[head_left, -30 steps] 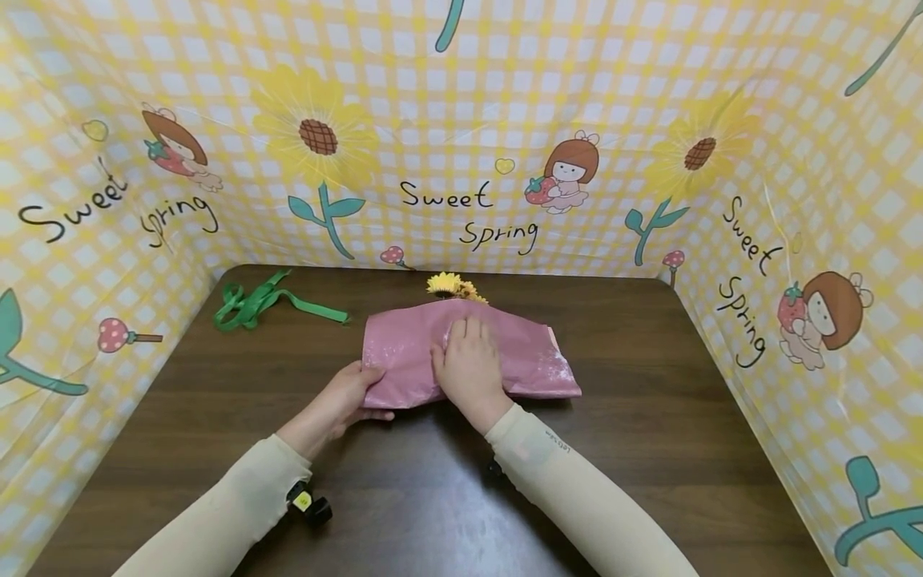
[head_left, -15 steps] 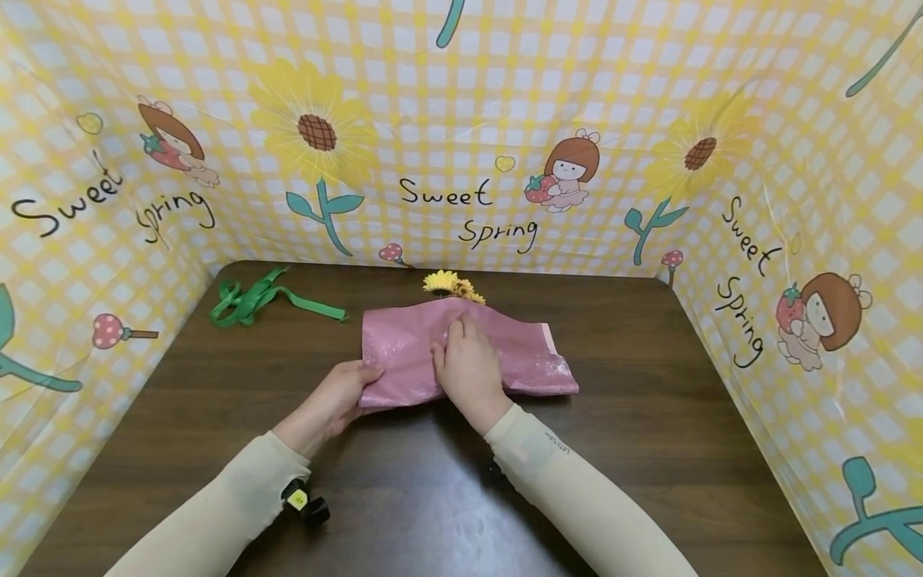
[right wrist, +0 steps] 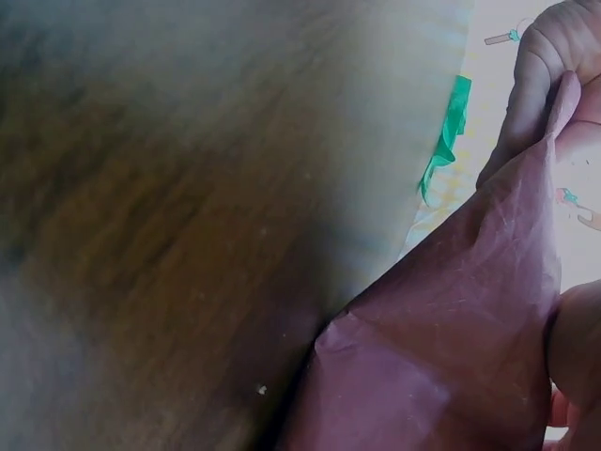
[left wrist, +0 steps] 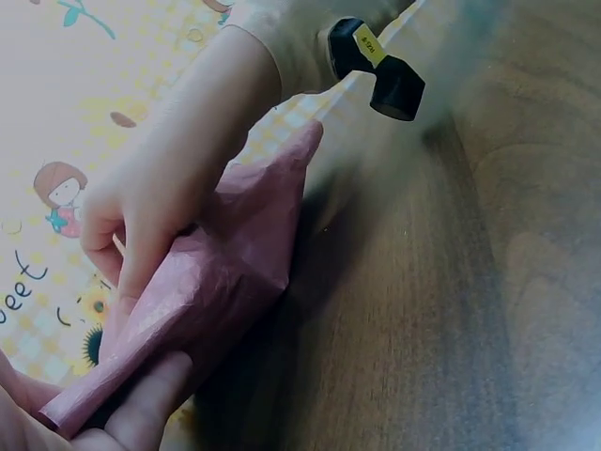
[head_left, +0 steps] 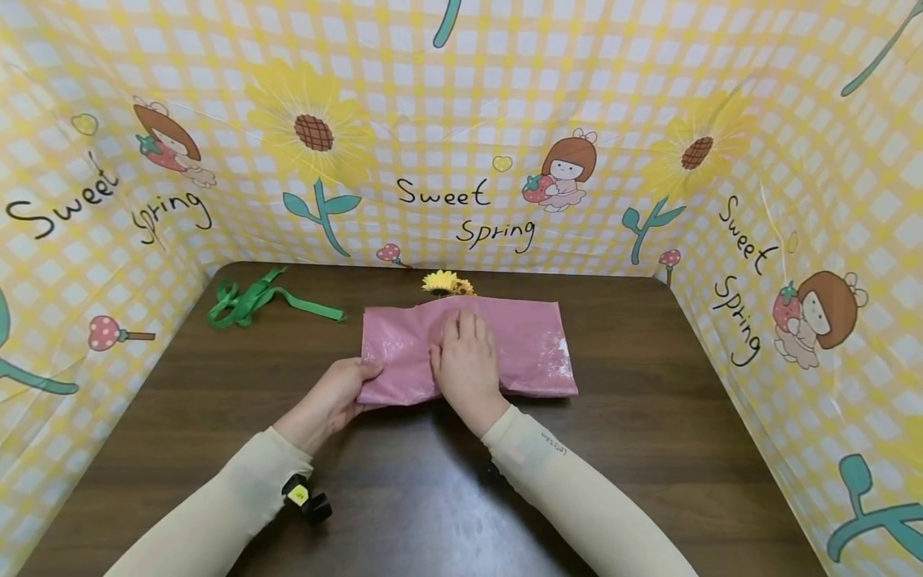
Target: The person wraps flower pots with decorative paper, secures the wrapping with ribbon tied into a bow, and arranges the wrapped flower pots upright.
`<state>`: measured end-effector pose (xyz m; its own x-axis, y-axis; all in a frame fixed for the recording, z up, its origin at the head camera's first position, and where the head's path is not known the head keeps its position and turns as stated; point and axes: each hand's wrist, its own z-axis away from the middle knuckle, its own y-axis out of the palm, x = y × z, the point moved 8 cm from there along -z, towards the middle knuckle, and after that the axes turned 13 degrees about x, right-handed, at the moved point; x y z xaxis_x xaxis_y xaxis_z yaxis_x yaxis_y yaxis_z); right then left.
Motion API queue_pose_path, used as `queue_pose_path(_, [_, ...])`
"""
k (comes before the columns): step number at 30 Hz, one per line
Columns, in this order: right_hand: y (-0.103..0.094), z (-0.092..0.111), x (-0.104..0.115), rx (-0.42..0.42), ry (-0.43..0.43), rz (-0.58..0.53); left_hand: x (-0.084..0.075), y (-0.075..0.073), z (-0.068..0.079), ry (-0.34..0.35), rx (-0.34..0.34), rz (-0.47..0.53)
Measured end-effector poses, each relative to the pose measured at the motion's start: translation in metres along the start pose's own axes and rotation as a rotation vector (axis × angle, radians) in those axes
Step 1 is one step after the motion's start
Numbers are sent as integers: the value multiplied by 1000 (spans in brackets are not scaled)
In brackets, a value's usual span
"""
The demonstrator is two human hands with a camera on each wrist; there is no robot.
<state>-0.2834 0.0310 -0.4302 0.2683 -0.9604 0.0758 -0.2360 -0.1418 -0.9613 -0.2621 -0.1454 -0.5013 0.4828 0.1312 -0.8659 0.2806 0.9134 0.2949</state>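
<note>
Now the pink packet [head_left: 515, 344] has its far right corner straightened; a moment ago this corner was bent, with a white strip visible. Its long axis runs left to right over the middle of the table [head_left: 649, 449], the white-speckled end pointing right. The left hand [head_left: 335, 393] pinches the left end; the right hand [head_left: 469, 365] rests upon the centre, fingers side by side.

Booth-like workspace: yellow checked cloth [head_left: 447, 104] around a dark table [head_left: 418, 497].
</note>
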Motion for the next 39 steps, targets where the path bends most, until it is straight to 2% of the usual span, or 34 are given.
queue_pose_path(5, [-1, 1, 2, -2, -42, 19, 0, -1, -1, 1, 10, 1])
queue_pose_path(10, [-4, 3, 3, 21, -108, -18, 0, -5, -1, -4, -6, 9])
queue_pose_path(13, [-4, 5, 3, 31, -136, -34, -3, -6, -1, -4, -15, -19])
queue_pose_path(24, [-6, 10, -6, 5, -107, -45, -26, 11, 1, 31, -80, -184])
queue_pose_path(27, [-4, 10, -5, 11, -105, -25, -33, 20, 0, 48, -69, -223])
queue_pose_path(31, [-3, 10, -2, 18, -95, -2, -39, 29, -3, 60, -44, -204])
queue_pose_path(39, [-4, 11, -2, 16, -92, -8, -36, 33, -5, 60, -3, -172])
